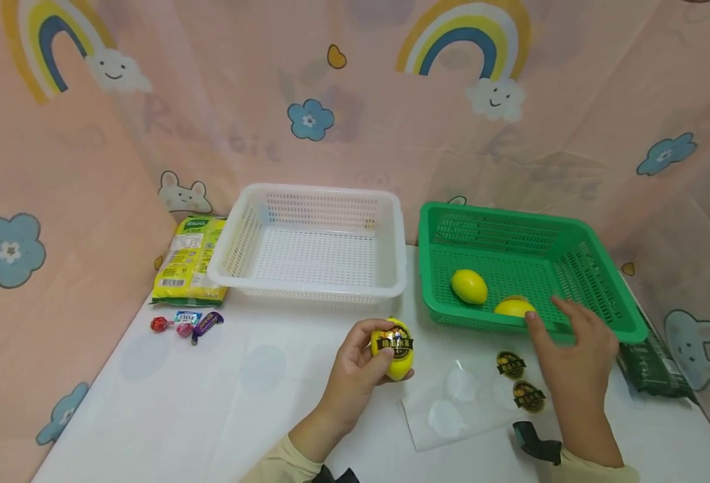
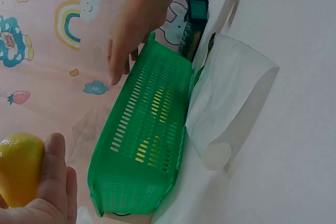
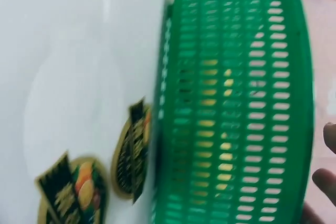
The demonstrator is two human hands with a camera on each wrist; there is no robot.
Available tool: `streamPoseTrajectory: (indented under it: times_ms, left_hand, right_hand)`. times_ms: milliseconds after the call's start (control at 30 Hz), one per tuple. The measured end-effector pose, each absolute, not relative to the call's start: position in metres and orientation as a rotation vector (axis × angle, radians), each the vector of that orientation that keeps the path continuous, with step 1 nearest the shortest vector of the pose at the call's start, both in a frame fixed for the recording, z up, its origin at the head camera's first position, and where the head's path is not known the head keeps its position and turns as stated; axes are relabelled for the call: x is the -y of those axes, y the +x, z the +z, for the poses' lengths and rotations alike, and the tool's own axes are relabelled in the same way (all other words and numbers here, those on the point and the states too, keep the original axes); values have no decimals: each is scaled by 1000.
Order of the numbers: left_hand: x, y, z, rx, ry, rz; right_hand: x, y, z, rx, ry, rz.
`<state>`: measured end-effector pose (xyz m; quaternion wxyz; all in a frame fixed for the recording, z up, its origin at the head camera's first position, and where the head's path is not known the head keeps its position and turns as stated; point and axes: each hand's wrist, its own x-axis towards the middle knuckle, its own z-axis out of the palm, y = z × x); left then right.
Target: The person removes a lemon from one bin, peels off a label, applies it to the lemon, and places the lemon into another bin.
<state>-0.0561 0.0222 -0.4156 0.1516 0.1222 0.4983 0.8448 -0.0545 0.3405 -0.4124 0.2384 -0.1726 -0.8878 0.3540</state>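
Observation:
My left hand point(image 1: 358, 365) grips a yellow lemon point(image 1: 399, 369) with a black-and-gold sticker point(image 1: 396, 341) on its side. In the left wrist view the same lemon point(image 2: 21, 169) rests against the fingers. At the front rim of the green basket point(image 1: 451, 319), my right hand point(image 1: 581, 352) spreads its fingers and holds nothing. One lemon point(image 1: 468, 287) lies inside that basket; another lemon point(image 1: 514, 307) sits behind the front rim, close to the right thumb. A backing sheet point(image 1: 451, 419) lies before the basket with two stickers, a nearer sticker point(image 1: 529, 396) and a farther sticker point(image 1: 511, 365).
A white basket point(image 1: 307, 288) stands left of the green one. Beside it lie a yellow packet point(image 1: 188, 261) and several wrapped sweets point(image 1: 207, 325). A dark green packet point(image 1: 657, 367) lies at the right. A patterned cloth point(image 1: 355, 154) hangs behind.

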Motion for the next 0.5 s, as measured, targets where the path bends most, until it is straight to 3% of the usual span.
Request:
streamPoseTrajectory:
  times_ms: [333, 500]
  left_hand:
    - [-32, -70, -418, -1478, 312, 2400]
    - [-46, -94, -396, -1502, 341, 2377]
  right_hand:
    - [-342, -52, -422, 2381, -573, 912]
    - [-343, -55, -421, 2395, -576, 906]
